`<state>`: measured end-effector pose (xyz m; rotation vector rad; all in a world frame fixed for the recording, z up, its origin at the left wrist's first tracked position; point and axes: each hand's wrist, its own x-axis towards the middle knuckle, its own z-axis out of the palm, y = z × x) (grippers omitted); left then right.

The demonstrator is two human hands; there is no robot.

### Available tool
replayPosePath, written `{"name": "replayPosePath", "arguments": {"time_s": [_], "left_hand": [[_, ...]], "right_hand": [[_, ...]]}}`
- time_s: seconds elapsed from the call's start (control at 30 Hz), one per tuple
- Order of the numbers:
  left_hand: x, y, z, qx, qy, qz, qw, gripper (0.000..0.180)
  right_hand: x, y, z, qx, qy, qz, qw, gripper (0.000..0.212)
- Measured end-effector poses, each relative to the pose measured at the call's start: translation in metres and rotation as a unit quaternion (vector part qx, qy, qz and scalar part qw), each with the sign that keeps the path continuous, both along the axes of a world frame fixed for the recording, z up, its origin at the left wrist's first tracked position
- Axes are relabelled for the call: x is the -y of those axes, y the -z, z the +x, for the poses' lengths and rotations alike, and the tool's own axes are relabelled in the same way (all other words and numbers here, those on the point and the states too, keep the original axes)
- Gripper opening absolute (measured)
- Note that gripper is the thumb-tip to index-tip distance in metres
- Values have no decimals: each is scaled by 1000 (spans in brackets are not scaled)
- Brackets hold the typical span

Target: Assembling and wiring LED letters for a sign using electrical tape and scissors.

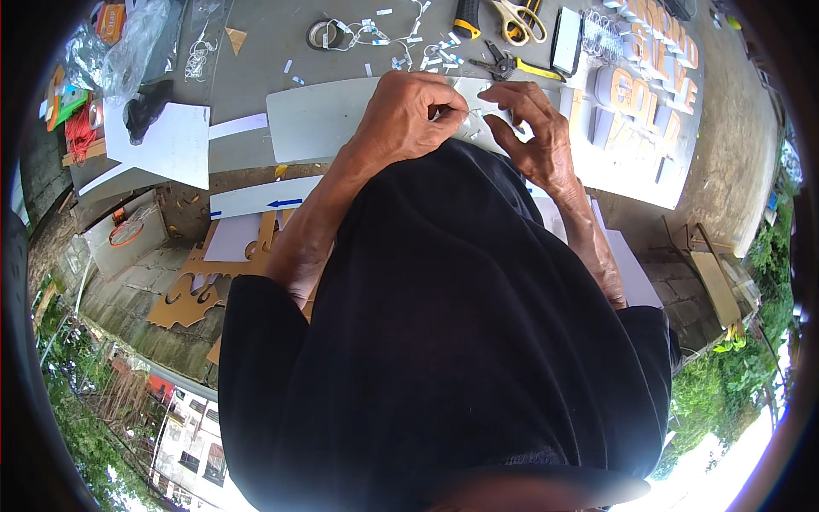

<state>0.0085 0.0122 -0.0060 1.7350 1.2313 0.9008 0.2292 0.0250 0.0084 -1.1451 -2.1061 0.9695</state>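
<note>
Left hand (408,115) curled over the grey panel (320,119), thumb and forefinger pinched shut on a thin wire (467,113). Right hand (529,128) just beside it, fingers bent and partly spread, fingertips at the same wire; grip there not discernible. Wire running between both hands, above the panel's right part, its ends too fine to trace. Both forearms rising from a dark garment (444,341) that covers the lower middle of the view.

On the grey worktop (273,34) beyond the hands: scattered small white LED modules on wires (401,38), a tape roll (322,34), yellow-handled scissors (516,19), a bunch of keys (495,64). To the right, a white board carrying raised orange-faced letters (636,94). To the left, a white sheet (175,141), clear plastic bags (128,47), a white strip with a blue arrow (264,198), brown cut-out cardboard (183,299) lower down.
</note>
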Motion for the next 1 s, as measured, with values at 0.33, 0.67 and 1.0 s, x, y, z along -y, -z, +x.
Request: {"name": "replayPosePath", "arguments": {"time_s": [0.33, 0.67, 1.0], "left_hand": [[1, -10, 0, 29, 18, -90, 995, 9], [2, -3, 7, -37, 17, 7, 999, 7], [-1, 6, 8, -81, 21, 130, 988, 9]], "right_hand": [[-8, 9, 1, 42, -108, 291, 950, 36], [-1, 8, -8, 19, -76, 218, 973, 26], [-2, 11, 5, -210, 83, -530, 818, 17]]}}
